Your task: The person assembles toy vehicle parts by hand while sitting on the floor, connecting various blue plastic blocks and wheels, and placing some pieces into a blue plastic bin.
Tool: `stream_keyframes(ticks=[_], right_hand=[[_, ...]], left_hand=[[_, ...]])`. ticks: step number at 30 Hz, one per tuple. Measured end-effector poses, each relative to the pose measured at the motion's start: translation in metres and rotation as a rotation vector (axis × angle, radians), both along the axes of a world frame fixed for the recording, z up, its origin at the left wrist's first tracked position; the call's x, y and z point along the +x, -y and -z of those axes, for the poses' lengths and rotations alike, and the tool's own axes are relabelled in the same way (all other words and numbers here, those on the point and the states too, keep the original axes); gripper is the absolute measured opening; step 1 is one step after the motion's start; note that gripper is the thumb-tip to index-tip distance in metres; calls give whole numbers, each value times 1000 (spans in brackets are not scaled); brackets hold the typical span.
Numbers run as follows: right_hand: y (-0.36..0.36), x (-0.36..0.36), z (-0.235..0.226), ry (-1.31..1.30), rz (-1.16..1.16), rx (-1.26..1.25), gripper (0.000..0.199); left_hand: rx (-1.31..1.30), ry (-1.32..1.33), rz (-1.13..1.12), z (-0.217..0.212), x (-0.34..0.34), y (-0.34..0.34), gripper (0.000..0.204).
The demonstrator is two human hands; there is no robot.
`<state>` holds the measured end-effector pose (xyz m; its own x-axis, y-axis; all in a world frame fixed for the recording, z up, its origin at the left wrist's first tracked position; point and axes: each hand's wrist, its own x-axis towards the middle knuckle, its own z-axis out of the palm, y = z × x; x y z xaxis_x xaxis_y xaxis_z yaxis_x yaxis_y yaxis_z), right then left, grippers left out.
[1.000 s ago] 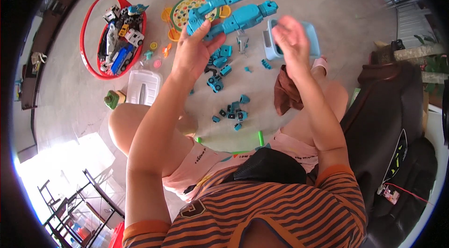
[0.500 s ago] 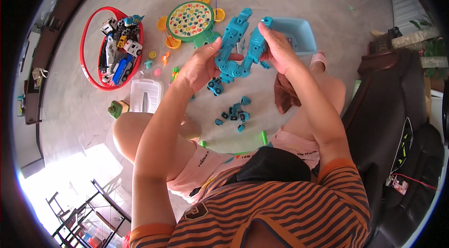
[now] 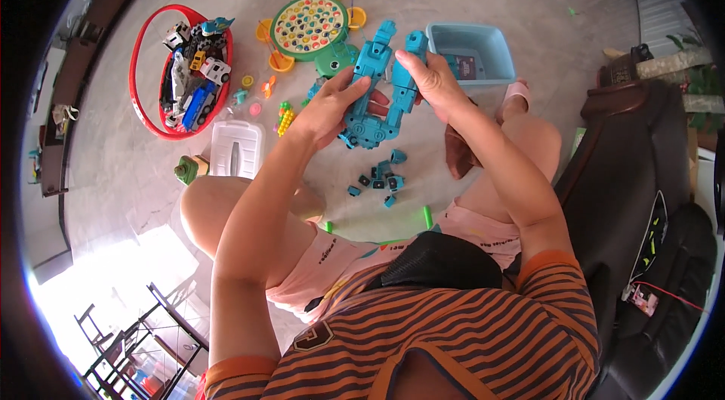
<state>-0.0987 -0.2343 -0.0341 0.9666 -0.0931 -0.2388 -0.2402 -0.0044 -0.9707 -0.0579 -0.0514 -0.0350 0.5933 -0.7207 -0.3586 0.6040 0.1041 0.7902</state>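
Note:
Between my hands is a teal toy robot (image 3: 373, 62), its two long limbs pointing away from me, nearly side by side, and joined at the near end. My left hand (image 3: 331, 110) grips the left limb, thumb on top and fingertips showing in the gap between the limbs. Around the right limb closes my right hand (image 3: 436, 84), with its thumb laid along the upper face. Below the toy, several small teal and black toy parts (image 3: 380, 175) lie loose on the floor between my legs.
A blue bin (image 3: 495, 60) stands beyond my right hand. Farther left are a green fishing game (image 3: 308, 26), a red-rimmed basket (image 3: 134, 90) of toy vehicles and a white lidded box (image 3: 236, 145). Brown cloth (image 3: 459, 149) lies by my right leg; a dark sofa (image 3: 604, 166) is at right.
The toy's two limbs have swung closer to parallel, and its joined end has come slightly nearer to me. My right hand has shifted a little left and down; both hands keep their hold.

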Motion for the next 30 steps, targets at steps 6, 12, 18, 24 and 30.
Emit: stream_keyframes(ticks=[6,12,18,24,30], right_hand=[[-7,-5,4,199,-27,-1,44],[-2,-2,6,209,37,29,39],[-3,1,7,171,153,279,40],[-6,6,2,322,6,340,33],[-13,12,-21,372,28,502,32]], left_hand=[[-72,-5,11,-1,6,-1,30],[-79,90,7,3,5,4,38],[-81,-6,-253,10,2,5,42],[21,306,-416,-5,11,4,38],[164,955,-614,-27,5,10,25]])
